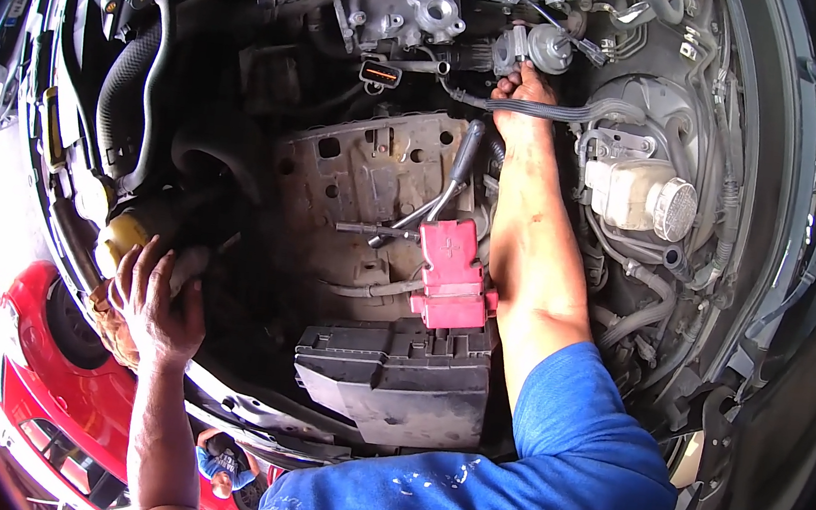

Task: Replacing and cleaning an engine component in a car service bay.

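My right arm reaches deep into a car's engine bay. At the far end, my right hand (pixel 526 102) is closed, fingers curled and thumb against the lower side of a round metal valve (pixel 550 48). What the fingers hold is hidden. A ribbed dark hose (pixel 565 110) crosses in front of the wrist. At the left, my left hand (pixel 159 305) lies with fingers apart on the front edge of the bay, just below a yellowish cap (pixel 123 241). A pale, shadowed piece lies beside its thumb; I cannot tell what it is.
A black fuse box (pixel 394 374) and a red terminal cover (pixel 451 275) lie near me. A dark-handled tool (pixel 466 156) and a ratchet-like metal bar (pixel 376 230) rest by the battery tray (pixel 337 171). A fluid reservoir (pixel 631 195) stands right. Beyond the left edge are red cars (pixel 62 377) and a person (pixel 225 464).
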A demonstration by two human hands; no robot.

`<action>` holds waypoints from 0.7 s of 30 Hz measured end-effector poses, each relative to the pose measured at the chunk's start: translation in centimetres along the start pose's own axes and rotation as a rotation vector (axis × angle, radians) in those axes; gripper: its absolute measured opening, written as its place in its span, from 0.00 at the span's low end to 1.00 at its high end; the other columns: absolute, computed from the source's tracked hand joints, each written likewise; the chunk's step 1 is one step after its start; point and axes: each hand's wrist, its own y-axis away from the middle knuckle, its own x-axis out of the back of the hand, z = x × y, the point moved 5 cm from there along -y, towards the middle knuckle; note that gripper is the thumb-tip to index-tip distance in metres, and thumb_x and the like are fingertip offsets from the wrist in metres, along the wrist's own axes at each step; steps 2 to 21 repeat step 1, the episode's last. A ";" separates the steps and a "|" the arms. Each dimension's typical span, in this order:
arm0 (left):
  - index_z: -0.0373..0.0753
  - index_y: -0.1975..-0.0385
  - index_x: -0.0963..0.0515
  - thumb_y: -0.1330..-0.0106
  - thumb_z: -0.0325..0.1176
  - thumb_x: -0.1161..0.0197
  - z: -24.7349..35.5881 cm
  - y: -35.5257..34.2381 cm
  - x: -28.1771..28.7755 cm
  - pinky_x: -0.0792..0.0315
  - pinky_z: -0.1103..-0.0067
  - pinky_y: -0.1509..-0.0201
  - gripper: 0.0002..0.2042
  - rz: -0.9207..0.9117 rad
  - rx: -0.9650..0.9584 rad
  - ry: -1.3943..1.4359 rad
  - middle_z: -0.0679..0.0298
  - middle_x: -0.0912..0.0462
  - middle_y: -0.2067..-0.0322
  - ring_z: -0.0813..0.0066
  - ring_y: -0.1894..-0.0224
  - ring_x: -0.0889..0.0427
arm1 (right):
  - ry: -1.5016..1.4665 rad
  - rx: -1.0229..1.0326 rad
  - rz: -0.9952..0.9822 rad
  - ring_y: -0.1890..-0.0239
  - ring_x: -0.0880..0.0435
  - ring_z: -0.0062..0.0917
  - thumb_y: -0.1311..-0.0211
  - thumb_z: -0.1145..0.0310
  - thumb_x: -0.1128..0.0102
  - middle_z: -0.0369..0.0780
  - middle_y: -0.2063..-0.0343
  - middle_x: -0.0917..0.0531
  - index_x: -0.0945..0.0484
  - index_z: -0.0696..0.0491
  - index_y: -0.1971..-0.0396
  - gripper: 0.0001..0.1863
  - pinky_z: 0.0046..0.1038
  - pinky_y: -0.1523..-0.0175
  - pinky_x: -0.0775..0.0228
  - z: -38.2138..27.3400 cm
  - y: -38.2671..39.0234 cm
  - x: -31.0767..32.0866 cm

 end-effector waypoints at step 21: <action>0.39 0.51 0.24 0.47 0.32 0.36 0.0 0.0 0.0 0.46 0.56 0.34 0.21 0.004 -0.006 0.008 0.55 0.25 0.43 0.48 0.38 0.33 | -0.039 -0.035 -0.005 0.81 0.32 0.22 0.32 0.64 0.42 0.34 0.80 0.31 0.31 0.52 0.66 0.09 0.30 0.76 0.38 0.2 0.0 0.1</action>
